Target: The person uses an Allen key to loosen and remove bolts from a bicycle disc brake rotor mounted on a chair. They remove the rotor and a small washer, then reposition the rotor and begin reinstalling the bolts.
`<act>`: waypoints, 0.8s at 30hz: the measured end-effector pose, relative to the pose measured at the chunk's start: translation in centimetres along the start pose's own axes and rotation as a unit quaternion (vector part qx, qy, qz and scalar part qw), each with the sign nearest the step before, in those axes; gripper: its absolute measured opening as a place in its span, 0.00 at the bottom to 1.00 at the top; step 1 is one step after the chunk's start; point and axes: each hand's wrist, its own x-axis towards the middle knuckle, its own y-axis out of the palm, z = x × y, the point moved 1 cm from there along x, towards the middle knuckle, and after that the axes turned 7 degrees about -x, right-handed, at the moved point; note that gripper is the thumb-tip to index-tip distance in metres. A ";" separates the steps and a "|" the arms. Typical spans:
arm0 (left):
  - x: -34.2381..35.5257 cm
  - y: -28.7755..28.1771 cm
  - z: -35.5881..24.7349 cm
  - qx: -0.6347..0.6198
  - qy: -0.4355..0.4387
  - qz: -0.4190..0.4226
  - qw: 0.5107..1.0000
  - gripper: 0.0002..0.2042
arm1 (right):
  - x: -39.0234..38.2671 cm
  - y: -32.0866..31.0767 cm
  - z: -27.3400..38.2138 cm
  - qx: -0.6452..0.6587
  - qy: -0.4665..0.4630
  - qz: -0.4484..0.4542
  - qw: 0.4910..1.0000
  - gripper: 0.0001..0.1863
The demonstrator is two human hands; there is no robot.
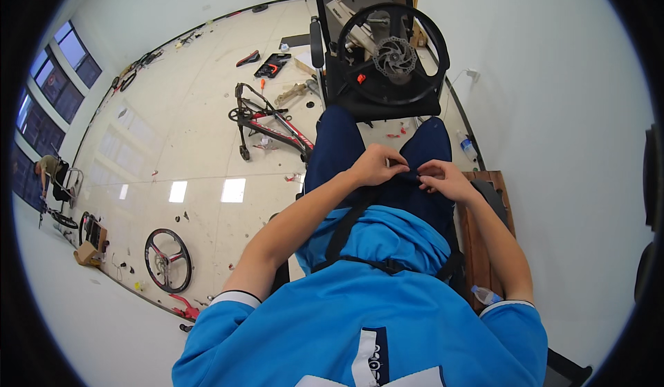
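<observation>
room: big pale floor [200, 145] with white walls, windows way off on the far left, and bike bits scattered all over. Another person is bent over a wheel at the far left edge, well apart from you.

you: sitting down, blue shirt, dark trousers, knees pointing away from you toward the far side.

left hand [377, 164]: curled shut, fingers pinched on a small dark strap end [408, 174] lying on your lap. Can't tell exactly what that bit is, it blends into the trousers.

right hand [446, 179]: also closed down, fingertips nipping the same strap end from the right. The two hands are nearly touching each other.

harness strap [346, 228]: black webbing running up your front from the chest to where the hands meet, so the thing you're working sits right at your waist, in the middle.

step: looks to me like you're fiddling a strap or fastening together, mid-fumble, not finished.

next move: I'd guess it wants a small, fine pull or tuck with the fingertips, not big arm motion.

right side: wooden bench [484, 249] just beside your right thigh, a clear plastic bottle [486, 294] near your elbow, wall close behind that. Tight there.

far side: black chair [332, 69] with a disc-brake wheel [393, 53] leaning on it, right past your knees.

left side: red and black bike frame [270, 121] near your left knee, a loose wheel [167, 259] further back on the near left. Most of the free floor is out that way.
</observation>
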 end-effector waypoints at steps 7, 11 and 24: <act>0.3 0.0 -0.8 -0.013 -0.077 0.056 0.995 0.12 | -0.2 0.4 -0.9 -0.140 0.024 -0.032 0.989 0.14; -0.4 0.1 -0.4 -0.048 -0.081 0.066 0.993 0.13 | -0.2 0.5 -0.1 -0.119 0.048 -0.008 0.992 0.14; -0.4 -0.9 1.6 0.001 -0.073 0.012 0.997 0.11 | 0.0 -1.0 0.1 -0.083 0.021 -0.030 0.996 0.11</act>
